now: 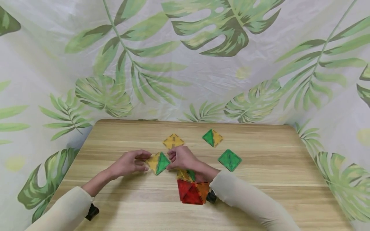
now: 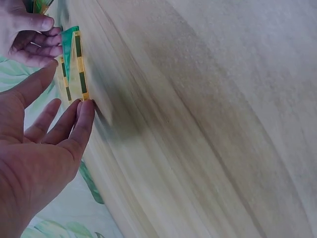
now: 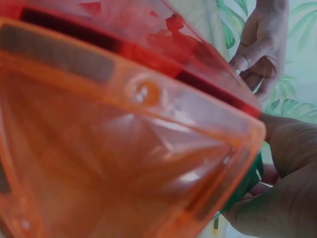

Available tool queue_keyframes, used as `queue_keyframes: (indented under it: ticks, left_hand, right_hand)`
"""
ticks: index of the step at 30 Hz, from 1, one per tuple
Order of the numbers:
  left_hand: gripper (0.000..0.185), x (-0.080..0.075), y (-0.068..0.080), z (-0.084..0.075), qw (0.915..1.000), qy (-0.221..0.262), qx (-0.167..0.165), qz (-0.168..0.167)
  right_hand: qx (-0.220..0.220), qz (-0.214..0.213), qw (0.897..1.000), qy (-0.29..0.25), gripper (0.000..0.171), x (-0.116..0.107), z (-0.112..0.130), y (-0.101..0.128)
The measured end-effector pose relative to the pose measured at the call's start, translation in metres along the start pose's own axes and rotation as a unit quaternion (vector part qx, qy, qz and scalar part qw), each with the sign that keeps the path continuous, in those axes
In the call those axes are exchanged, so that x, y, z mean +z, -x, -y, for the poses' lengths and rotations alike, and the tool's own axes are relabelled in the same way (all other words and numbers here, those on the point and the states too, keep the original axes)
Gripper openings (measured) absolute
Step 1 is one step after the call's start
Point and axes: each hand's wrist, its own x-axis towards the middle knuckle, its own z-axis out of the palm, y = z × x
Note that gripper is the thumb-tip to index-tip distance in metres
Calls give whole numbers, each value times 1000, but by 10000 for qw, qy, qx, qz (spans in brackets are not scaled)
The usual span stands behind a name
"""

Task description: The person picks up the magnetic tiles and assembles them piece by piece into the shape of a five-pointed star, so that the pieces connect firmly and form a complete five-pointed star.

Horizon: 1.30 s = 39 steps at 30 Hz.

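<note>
A small upright piece made of a yellow tile point(image 1: 153, 162) and a green triangular tile point(image 1: 162, 162) stands mid-table between my hands. My left hand point(image 1: 143, 160) touches the yellow tile's edge point(image 2: 81, 84) with straight fingers point(image 2: 85, 111). My right hand point(image 1: 172, 157) has curled fingers point(image 2: 47, 47) and pinches the green tile point(image 2: 69, 37) from the other side. A red and orange tile structure point(image 1: 193, 191) sits under my right forearm and fills the right wrist view point(image 3: 114, 129).
On the wooden table point(image 1: 274, 179) lie a yellow square point(image 1: 173, 141), a green and yellow pyramid point(image 1: 212, 138), a green square point(image 1: 229, 159) and a yellow-green piece point(image 1: 186, 175) by my right wrist. A leaf-print cloth point(image 1: 202, 64) hangs behind and beside the table.
</note>
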Motion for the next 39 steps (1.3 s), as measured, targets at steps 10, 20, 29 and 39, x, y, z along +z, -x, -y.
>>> queue_keyframes:
  ticks: [10,20,29,39]
  left_hand:
    - [45,6,-4,-3,9995,269,-173,-81]
    - [43,11,-6,-4,9968,718,-304,-195]
    - [41,18,-11,0,9954,799,-130,-521]
    - [41,20,-15,-2,9930,1065,-118,-495]
  right_hand:
    - [-120,-83,9991,389,54,6,3,-6]
    - [-122,-127,9996,205,52,5,1,-8]
    - [-198,-80,9998,-19,52,4,-1,-10]
    - [-225,-100,9995,-206,54,5,-8,-10]
